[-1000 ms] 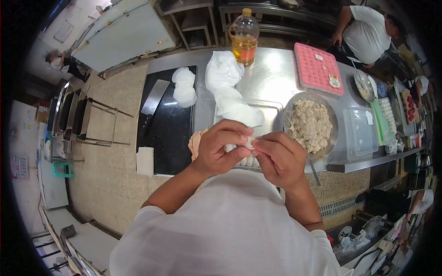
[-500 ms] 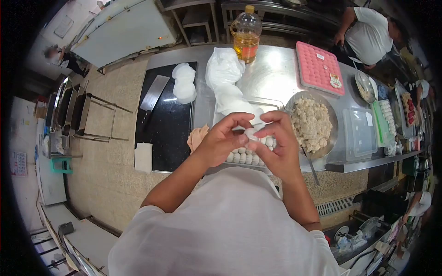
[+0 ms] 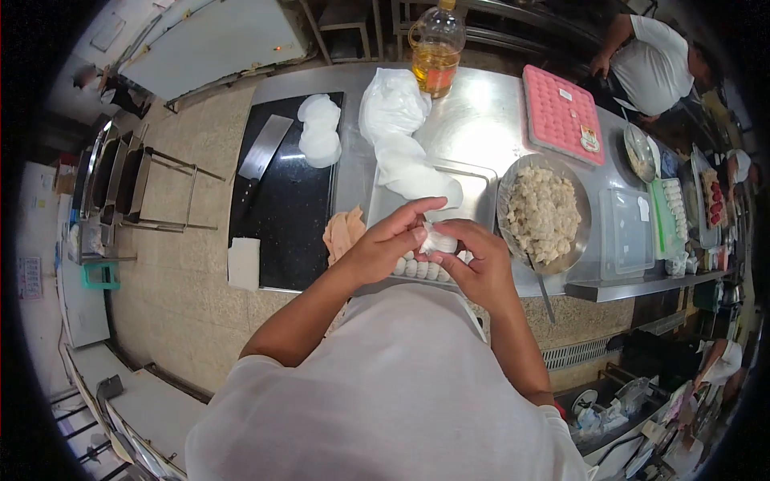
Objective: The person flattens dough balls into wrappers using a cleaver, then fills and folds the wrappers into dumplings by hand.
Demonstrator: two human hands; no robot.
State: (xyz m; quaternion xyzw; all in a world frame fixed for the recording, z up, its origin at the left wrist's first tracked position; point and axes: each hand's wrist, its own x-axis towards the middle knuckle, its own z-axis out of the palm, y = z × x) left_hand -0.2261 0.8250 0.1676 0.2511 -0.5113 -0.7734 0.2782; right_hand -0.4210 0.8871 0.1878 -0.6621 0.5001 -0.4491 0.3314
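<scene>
Between my two hands is a small white dumpling point(image 3: 436, 240), its folds pinched by the fingers. My left hand point(image 3: 387, 245) grips its left side, with one finger stretched out above. My right hand point(image 3: 481, 260) pinches it from the right. Under the hands, a metal tray point(image 3: 480, 183) holds rows of white dumplings point(image 3: 417, 269), partly hidden. Round white wrappers point(image 3: 405, 170) overlap the tray's far left part. To the right stands a metal bowl point(image 3: 584, 232) of pale chunky filling point(image 3: 541, 210), with a utensil handle point(image 3: 543, 295) sticking out towards me.
A cleaver point(image 3: 266, 148) and stacked wrappers point(image 3: 319, 132) lie on a black board point(image 3: 293, 224). Further back are a plastic bag point(image 3: 391, 100), an oil bottle point(image 3: 438, 56) and a pink tray point(image 3: 561, 112). A co-worker point(image 3: 651, 68) stands at the far right.
The fingers have shifted around the dumpling, which now shows more between them. The view has moved slightly, so the oil bottle sits higher in the picture.
</scene>
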